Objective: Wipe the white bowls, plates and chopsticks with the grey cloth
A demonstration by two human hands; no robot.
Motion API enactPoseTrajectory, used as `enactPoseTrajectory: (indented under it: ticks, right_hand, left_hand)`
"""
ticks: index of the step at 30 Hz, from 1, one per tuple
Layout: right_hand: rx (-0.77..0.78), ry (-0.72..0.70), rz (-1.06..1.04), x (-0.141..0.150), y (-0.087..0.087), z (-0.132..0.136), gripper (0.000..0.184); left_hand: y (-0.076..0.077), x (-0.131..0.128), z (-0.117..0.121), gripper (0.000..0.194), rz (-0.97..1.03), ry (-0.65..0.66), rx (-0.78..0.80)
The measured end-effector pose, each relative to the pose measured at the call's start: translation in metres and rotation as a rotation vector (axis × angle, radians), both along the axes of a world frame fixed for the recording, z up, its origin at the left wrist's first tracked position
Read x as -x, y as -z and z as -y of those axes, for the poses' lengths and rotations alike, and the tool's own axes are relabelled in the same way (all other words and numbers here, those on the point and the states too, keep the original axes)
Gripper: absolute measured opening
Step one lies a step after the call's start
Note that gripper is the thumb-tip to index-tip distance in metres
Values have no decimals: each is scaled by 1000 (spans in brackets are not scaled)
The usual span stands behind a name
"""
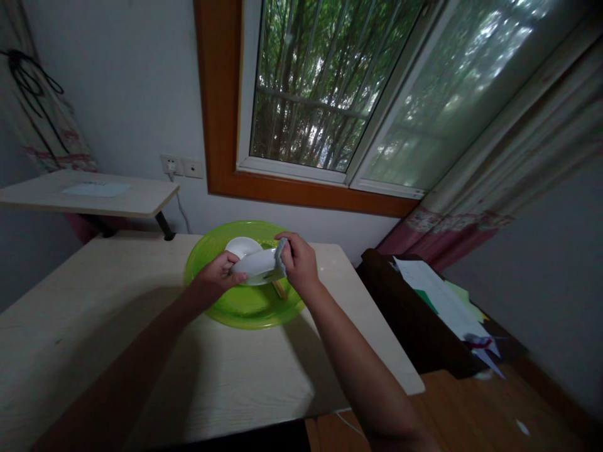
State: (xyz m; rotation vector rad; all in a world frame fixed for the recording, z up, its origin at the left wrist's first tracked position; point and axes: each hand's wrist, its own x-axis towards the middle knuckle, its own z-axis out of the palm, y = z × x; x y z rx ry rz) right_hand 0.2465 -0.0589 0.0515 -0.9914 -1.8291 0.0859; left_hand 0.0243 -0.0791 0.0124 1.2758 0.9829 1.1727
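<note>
Over a green plastic basin point(235, 317), my left hand point(217, 276) grips the left side of a white bowl point(257, 267), which is tipped on its side. My right hand point(298, 260) is closed on a grey cloth point(281, 256) and presses it to the bowl's right edge. Behind the held bowl, a second white bowl point(242, 247) sits in the basin. Below the held bowl and near my right hand lies a thin tan wooden piece point(279, 289), partly hidden, so its kind is unclear.
The basin stands on a pale wooden table point(113, 326). A raised shelf point(94, 194) with a paper is at the back left, near wall sockets point(181, 166). A window point(330, 94) is behind. At right, papers point(443, 301) lie on a dark cabinet beside a curtain.
</note>
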Motion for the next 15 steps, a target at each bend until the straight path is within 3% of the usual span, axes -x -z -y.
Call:
enactPoseTrajectory:
  ticks: [3,6,10,15]
  right_hand:
    - [-24,20,-7,-8,-9,6,26]
    - [-77,73,-49,-19,-15,10,26]
    - [-229,120,-32,-27,-13,11,27]
    - [-331,20,196,-23,7,8,29]
  left_hand:
    - [0,1,1,26,171,-119,-9]
    - [3,7,1,25,206,-175,15]
    - [3,8,-1,36,195,-1,235]
    - [-8,-10,-4,49,330,150,519]
